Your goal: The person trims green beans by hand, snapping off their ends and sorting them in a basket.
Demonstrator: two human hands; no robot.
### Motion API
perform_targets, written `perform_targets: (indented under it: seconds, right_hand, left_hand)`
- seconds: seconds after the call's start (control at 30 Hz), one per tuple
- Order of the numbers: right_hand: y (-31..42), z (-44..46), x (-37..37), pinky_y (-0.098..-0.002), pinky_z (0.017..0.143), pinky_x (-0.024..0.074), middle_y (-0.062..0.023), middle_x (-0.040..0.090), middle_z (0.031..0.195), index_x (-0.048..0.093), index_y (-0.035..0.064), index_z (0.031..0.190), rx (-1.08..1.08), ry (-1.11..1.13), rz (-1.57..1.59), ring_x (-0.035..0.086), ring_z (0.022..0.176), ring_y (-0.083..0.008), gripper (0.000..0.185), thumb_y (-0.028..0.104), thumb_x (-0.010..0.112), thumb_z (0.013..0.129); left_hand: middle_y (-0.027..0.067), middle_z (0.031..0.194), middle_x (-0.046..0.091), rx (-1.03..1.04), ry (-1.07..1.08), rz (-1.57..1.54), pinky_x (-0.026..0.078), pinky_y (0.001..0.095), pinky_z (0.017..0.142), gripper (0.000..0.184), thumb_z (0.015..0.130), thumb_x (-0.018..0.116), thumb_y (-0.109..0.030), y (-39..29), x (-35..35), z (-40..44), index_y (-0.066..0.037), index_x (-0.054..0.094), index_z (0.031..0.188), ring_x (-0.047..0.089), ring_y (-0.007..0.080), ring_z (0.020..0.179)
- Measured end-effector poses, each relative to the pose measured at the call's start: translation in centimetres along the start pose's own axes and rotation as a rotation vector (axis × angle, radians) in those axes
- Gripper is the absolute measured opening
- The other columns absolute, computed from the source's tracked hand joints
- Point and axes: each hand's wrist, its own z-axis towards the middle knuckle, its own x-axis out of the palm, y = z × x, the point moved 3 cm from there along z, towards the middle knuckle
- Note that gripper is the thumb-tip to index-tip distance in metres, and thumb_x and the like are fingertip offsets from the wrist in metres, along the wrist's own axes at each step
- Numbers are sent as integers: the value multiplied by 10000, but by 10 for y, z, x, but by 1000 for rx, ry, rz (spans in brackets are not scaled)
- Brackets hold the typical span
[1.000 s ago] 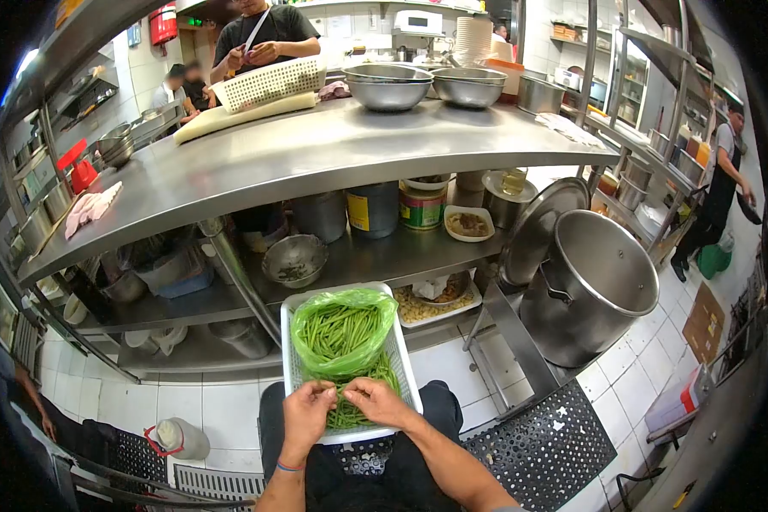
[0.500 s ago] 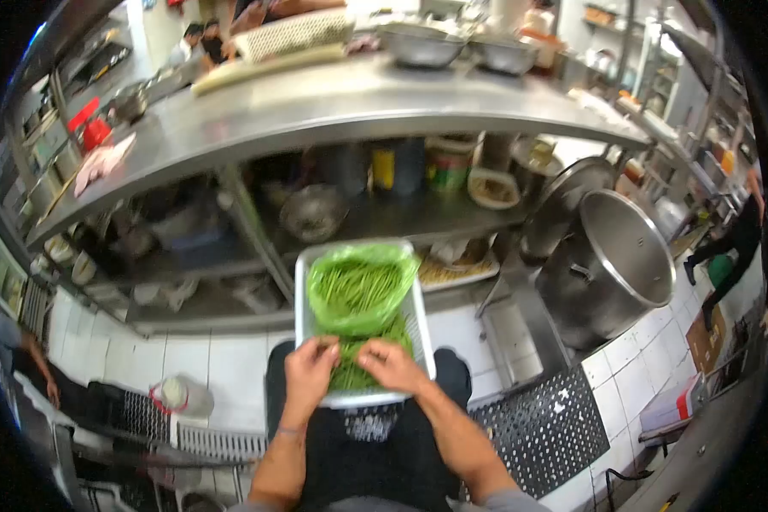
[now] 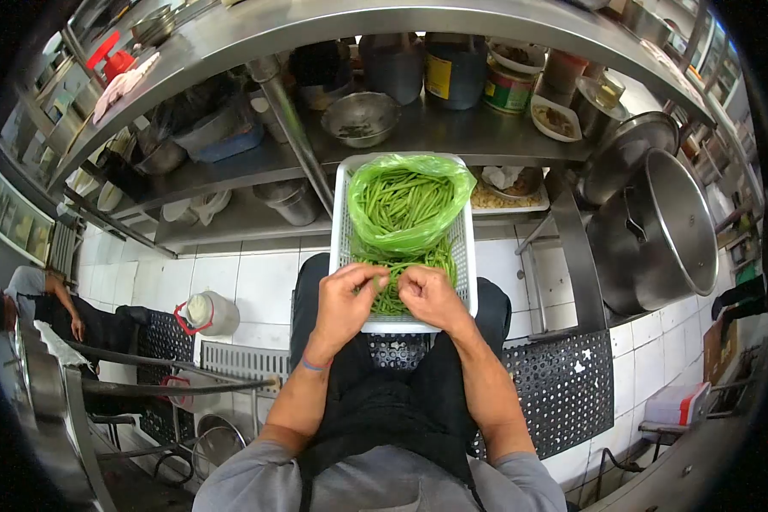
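Observation:
On my lap rests a white perforated basket [image 3: 468,230]. In its far part stands an open green plastic bag [image 3: 405,205] full of green beans. Loose green beans [image 3: 439,256] lie in the near part, under my hands. My left hand [image 3: 350,294] is closed in a pinch above them, by a bit of green bean at its fingertips. Close on its right, my right hand [image 3: 428,294] has its fingers curled together; what they hold, if anything, is hidden.
Ahead is a steel table [image 3: 358,13] with a lower shelf holding a metal bowl [image 3: 361,119]. A large pot [image 3: 657,230] stands at right, a bucket [image 3: 213,313] on the floor at left. A seated person [image 3: 60,307] is at far left.
The view has tilted down, so the basket and hands appear higher and more of my lap shows. Both hands remain close together over the loose beans.

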Motion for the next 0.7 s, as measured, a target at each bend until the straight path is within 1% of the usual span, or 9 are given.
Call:
perform_targets:
  seconds: [0.03,0.1,0.17,0.27,0.37,0.47,0.57,0.67,0.7]
  right_hand:
    - [-3,0,0,-329,569,470,-107,659,714,678,-24,852,1,-63,-76,593,624,-154,136,89,614,893]
    - [-9,1,-3,-317,552,451,-84,646,695,679,-20,854,85,-293,71,569,613,-124,145,99,615,906]
    - [-13,0,-9,-282,522,386,-12,583,643,667,-17,839,201,-453,238,484,598,-64,212,146,610,962]
    - [-16,0,-23,-261,518,339,27,522,626,654,-13,817,244,-563,368,425,599,-44,282,188,594,1006]
    - [-10,1,-28,-262,521,332,23,512,625,638,-17,788,223,-584,313,405,598,-47,329,215,595,1018]
    - [-7,0,-24,-270,529,360,12,528,624,643,-23,792,211,-580,252,433,604,-56,329,213,598,1015]
    - [-5,1,-25,-272,537,375,-3,543,628,648,-28,801,198,-564,232,450,610,-61,321,206,594,1015]
    - [-11,-1,-28,-272,537,377,-12,545,629,654,-32,812,175,-594,244,453,610,-60,316,201,589,1015]
    - [-13,-1,-28,-273,535,376,-12,543,627,655,-33,815,165,-605,261,452,607,-60,315,200,587,1015]
  left_hand:
    - [78,855,703,-15,18,-58,513,257,673,163,888,712,-36,-4,-1,-1,48,726,1027,642,111,748]
    - [104,862,708,-53,54,-174,517,273,673,189,871,728,-46,-7,-5,-7,51,724,1033,649,128,748]
    - [120,875,705,-62,75,19,520,287,674,215,858,737,-50,-4,-10,-3,55,717,1045,654,149,748]
    - [136,865,685,-71,50,205,523,311,664,226,854,735,-58,3,-11,7,42,717,1056,656,196,728]
    - [153,830,662,47,-87,322,519,328,660,202,845,739,-72,-3,-16,31,27,724,1021,646,244,701]
    - [185,840,666,283,-110,449,530,381,709,187,834,744,-101,-23,-12,75,29,728,968,656,315,725]
    - [212,859,673,298,20,654,528,448,775,187,823,742,-146,3,14,113,21,741,908,661,379,791]
    - [224,869,676,159,216,790,518,490,805,198,811,740,-180,30,31,132,8,754,872,659,406,858]
    - [229,868,679,197,205,785,521,480,811,201,802,741,-185,30,30,132,5,759,864,664,392,876]
